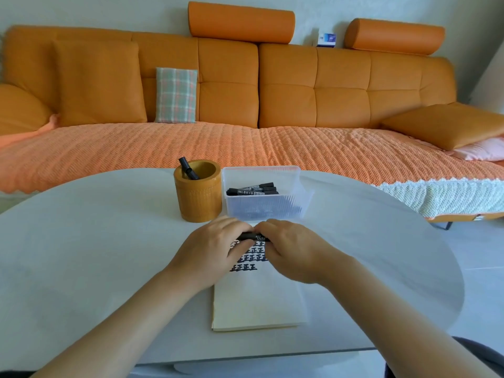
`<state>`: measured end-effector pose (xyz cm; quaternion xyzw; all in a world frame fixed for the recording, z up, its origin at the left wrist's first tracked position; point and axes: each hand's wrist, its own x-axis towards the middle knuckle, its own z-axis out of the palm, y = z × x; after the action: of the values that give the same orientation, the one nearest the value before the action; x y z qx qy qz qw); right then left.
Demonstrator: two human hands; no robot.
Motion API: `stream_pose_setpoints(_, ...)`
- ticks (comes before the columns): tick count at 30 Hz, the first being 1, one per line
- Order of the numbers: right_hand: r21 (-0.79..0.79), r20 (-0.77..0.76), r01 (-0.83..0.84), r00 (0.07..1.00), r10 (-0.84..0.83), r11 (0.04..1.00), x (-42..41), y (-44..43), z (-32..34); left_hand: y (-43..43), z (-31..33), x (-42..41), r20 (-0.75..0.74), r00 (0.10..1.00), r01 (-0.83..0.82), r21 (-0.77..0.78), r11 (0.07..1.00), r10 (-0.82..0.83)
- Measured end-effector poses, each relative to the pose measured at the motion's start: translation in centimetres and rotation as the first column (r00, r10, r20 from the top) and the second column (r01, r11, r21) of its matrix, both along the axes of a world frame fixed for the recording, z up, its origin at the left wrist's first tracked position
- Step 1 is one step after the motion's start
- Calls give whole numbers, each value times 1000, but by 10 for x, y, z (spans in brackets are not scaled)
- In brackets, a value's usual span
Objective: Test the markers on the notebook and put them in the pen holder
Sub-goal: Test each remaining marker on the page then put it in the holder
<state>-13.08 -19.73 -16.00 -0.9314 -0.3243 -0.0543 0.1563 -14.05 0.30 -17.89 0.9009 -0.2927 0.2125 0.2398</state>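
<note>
Notebook (256, 301) on white table (81, 255), orange sofa (286, 85) behind.

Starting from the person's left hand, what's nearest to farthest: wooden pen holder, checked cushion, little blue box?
1. Pen holder, just beyond the left hand.
2. Checked cushion, on the sofa.
3. Blue box, atop the sofa back, right.

1. I am holding a black marker (253, 236) level above the notebook (259, 301), which is lying flat and showing rows of black characters.
2. The bamboo pen holder (199, 200) is standing behind it, holding a second marker (188, 168).
3. Spare markers (253, 190) are lying in a clear box (297, 197).
</note>
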Motion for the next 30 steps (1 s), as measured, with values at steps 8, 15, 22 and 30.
stream_pose_setpoints(8, -54, 123, -18, 992, 24, 998, 2, -1, -3, 5, 0, 1, -33, 999, 44, 58, 997, -42)
stream_pose_setpoints(15, -82, 155, 11, 988, 2, 997, 0, 5, -7, 4, 4, 2, -66, 996, 66, -11, 998, -67)
stream_pose_setpoints(22, -81, 177, 51, 984, -36, 995, 0, 4, -7, 5, 2, 2, -91, 991, 94, -41, 995, -97)
stream_pose_setpoints(30, -67, 165, 78, 984, -66, 995, -2, 3, -6, 10, 6, 4, -68, 992, 107, -41, 993, -110)
